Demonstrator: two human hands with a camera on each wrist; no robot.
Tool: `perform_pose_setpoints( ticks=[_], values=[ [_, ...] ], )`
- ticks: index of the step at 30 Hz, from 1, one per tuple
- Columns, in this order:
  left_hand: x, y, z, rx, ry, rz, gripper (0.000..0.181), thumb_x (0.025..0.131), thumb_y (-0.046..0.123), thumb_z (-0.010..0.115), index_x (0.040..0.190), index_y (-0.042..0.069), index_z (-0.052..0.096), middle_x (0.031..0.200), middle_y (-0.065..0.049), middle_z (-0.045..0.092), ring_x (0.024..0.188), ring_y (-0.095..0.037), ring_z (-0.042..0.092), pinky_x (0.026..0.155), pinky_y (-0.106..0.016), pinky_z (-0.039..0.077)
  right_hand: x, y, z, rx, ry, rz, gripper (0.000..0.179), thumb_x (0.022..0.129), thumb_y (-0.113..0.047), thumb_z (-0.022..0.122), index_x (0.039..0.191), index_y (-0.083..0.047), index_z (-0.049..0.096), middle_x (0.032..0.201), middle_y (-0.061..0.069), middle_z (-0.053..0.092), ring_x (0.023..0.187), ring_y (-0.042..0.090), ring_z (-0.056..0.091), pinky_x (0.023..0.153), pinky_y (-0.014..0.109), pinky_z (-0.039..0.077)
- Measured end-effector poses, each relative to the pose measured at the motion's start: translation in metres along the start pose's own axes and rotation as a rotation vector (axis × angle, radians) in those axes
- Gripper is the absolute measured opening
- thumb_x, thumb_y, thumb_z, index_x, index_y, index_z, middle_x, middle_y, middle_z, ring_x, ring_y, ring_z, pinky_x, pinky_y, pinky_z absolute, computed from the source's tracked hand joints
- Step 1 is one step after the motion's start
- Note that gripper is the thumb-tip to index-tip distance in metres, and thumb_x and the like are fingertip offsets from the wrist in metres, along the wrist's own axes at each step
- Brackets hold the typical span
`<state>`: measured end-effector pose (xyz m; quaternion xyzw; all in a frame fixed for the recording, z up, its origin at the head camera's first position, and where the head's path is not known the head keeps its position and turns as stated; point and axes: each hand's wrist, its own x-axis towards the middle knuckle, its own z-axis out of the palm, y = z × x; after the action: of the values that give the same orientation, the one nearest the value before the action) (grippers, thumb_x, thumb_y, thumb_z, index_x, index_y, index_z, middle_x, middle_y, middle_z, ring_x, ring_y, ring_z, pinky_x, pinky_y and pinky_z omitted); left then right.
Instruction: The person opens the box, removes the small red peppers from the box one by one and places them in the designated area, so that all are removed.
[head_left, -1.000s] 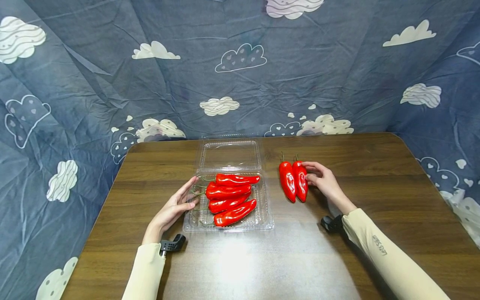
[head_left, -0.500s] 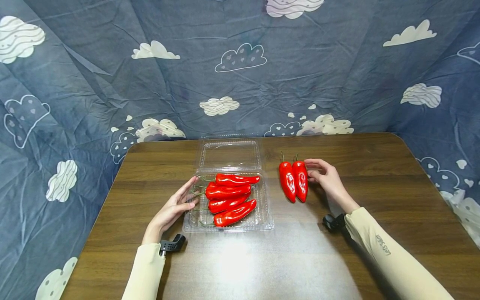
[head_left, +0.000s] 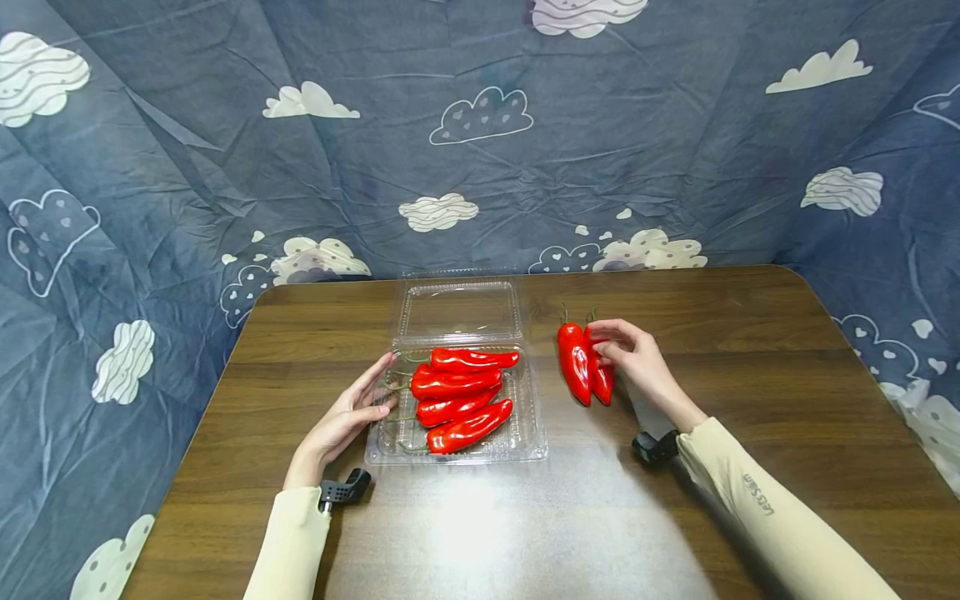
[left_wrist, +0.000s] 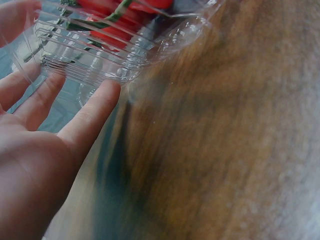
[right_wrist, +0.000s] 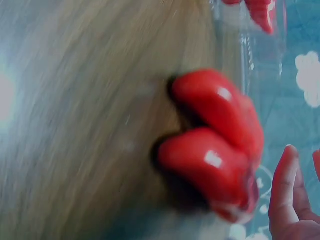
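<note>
A clear plastic clamshell box (head_left: 531,433) lies open on the table, with several glossy red peppers (head_left: 457,383) in its base, stems to the left. My left hand (head_left: 337,425) rests against the box's left side, fingers extended; in the left wrist view the fingertips meet its ribbed wall (left_wrist: 75,62). To the right of the box, two red peppers lie side by side, the left pepper (head_left: 573,358) and the right pepper (head_left: 603,387). My right hand (head_left: 643,367) hovers over the right pepper and hides part of it. In the right wrist view, thumb and fingers stand apart beside this pepper (right_wrist: 205,165).
The box's transparent lid (head_left: 461,310) is folded back toward the table's far edge. Behind the brown wooden table (head_left: 712,317) hangs a blue cloth (head_left: 480,175) with a cloud pattern. Each wrist wears a black camera mount (head_left: 655,447).
My right hand first drew back a little to the right of the two peppers, then came left again over the right one. The left hand and the box have kept their place.
</note>
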<state>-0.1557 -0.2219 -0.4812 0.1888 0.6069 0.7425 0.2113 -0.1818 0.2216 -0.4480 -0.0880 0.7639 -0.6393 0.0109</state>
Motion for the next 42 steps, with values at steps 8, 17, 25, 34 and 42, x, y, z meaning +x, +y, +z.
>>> perform_pose_setpoints(
  ticks=[8, 17, 25, 34, 42],
  values=[
    [0.000, -0.001, 0.000, 0.002, 0.003, -0.004, 0.075, 0.090, -0.017, 0.041, 0.154, 0.007, 0.010, 0.159, -0.012, 0.002, 0.136, -0.045, 0.018, 0.109, -0.037, 0.031, 0.002, -0.010, 0.020, 0.009, -0.081, -0.021, 0.030, 0.089, 0.010, 0.053, 0.119, 0.016, 0.053, 0.111, 0.038, 0.056, 0.088, 0.021, 0.065, 0.074, 0.026, 0.055],
    [-0.001, 0.002, 0.002, -0.001, 0.012, -0.010, 0.075, 0.090, -0.017, 0.042, 0.154, 0.007, 0.010, 0.160, -0.011, 0.003, 0.137, -0.045, 0.016, 0.110, -0.039, 0.029, 0.002, -0.019, 0.044, 0.043, -0.165, -0.029, 0.028, 0.089, 0.009, 0.057, 0.117, 0.015, 0.056, 0.109, 0.029, 0.060, 0.094, 0.020, 0.064, 0.083, 0.030, 0.054],
    [-0.001, 0.001, 0.001, 0.004, 0.007, -0.007, 0.076, 0.090, -0.016, 0.044, 0.154, 0.007, 0.010, 0.160, -0.012, 0.002, 0.136, -0.045, 0.016, 0.109, -0.039, 0.030, 0.003, -0.030, 0.065, 0.070, -0.242, -0.056, 0.031, 0.088, 0.010, 0.054, 0.118, 0.016, 0.054, 0.111, 0.035, 0.058, 0.097, 0.030, 0.064, 0.085, 0.027, 0.052],
    [-0.001, 0.003, 0.002, 0.000, 0.009, -0.016, 0.076, 0.090, -0.016, 0.043, 0.154, 0.007, 0.010, 0.160, -0.010, 0.003, 0.137, -0.045, 0.016, 0.110, -0.040, 0.029, 0.007, -0.039, 0.087, 0.113, -0.340, -0.063, 0.034, 0.087, 0.012, 0.052, 0.121, 0.012, 0.054, 0.113, 0.031, 0.060, 0.103, 0.047, 0.058, 0.090, 0.052, 0.047],
    [-0.001, 0.004, 0.003, 0.004, 0.009, -0.018, 0.076, 0.090, -0.017, 0.042, 0.154, 0.007, 0.010, 0.160, -0.011, 0.002, 0.137, -0.045, 0.015, 0.109, -0.038, 0.030, 0.011, -0.043, 0.104, 0.101, -0.441, -0.077, 0.037, 0.087, 0.011, 0.053, 0.124, 0.012, 0.052, 0.119, 0.029, 0.057, 0.105, 0.044, 0.058, 0.087, 0.029, 0.051]
  ],
)
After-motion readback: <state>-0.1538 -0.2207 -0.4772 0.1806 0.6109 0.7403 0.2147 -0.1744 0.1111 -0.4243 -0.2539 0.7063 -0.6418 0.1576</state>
